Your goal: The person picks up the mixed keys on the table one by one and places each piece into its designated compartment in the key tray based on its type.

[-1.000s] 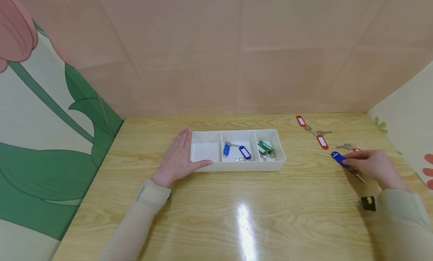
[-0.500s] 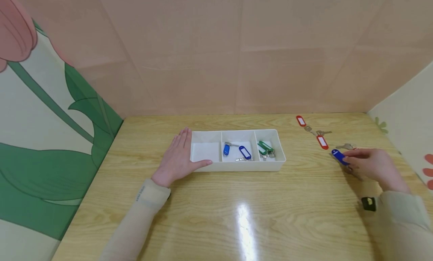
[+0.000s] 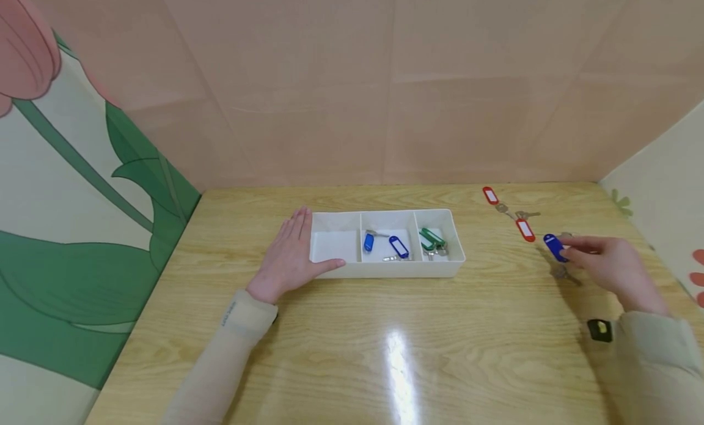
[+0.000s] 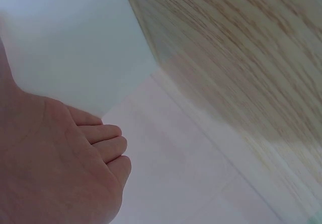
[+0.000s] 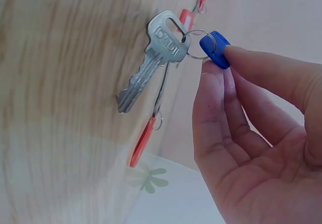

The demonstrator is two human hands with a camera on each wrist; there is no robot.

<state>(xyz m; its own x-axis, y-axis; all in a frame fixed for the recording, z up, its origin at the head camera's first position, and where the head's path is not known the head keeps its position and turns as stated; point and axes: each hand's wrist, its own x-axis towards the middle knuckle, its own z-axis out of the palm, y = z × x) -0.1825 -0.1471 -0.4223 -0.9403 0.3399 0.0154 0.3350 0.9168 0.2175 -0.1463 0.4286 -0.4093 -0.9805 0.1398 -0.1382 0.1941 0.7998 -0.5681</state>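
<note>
The right hand (image 3: 613,269) is at the right side of the table (image 3: 467,339), its thumb and fingertips pinching a blue key tag (image 3: 553,247); the grip is narrow, with the tag held between the pads. A silver key (image 5: 166,45) hangs from the tag by a thin wire ring (image 5: 189,48); whether the key's tip touches the wood cannot be determined. The left hand (image 3: 286,254) rests against the left end of a white tray (image 3: 385,270), fingers straight and together, thumb spread wide along the near wall; it grips nothing. The tray stands near the middle of the table, divided into three compartments side by side. The middle compartment contains two blue tags (image 3: 398,246) with keys; the right compartment contains green tags (image 3: 432,238) with keys, lying close together. On the table right of the tray, toward the far edge, lie two red tags (image 3: 525,229) with their keys, the nearer one close to the held tag. A third red tag (image 5: 143,141) with a key is seen in the right wrist view; from the head it is largely hidden by the right hand.
</note>
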